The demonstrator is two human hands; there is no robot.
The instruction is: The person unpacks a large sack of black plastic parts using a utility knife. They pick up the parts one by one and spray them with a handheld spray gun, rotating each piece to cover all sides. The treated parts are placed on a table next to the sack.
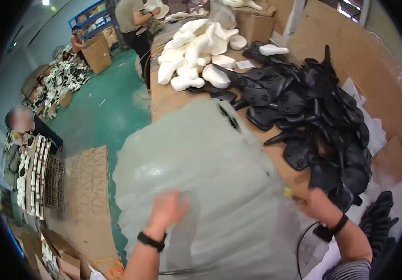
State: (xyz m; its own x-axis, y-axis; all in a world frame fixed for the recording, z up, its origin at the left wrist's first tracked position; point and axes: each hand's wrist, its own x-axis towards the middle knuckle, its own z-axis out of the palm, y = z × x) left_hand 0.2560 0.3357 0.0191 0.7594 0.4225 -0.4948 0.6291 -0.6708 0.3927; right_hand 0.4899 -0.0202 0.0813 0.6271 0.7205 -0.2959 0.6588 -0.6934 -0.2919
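A large translucent grey-green plastic bag fills the middle of the view, draped over the near edge of a brown worktable. My left hand presses against the bag's lower face with fingers curled, blurred by motion. My right hand is at the bag's right edge beside a pile of black moulded saddle-shaped parts; a small yellow thing shows at its fingers, and I cannot tell what it grips. Both wrists wear black bands.
White moulded parts are heaped at the table's far end near cardboard boxes. A person stands at the far end. Another person sits by racks of white parts on the green floor. Flattened cardboard lies below left.
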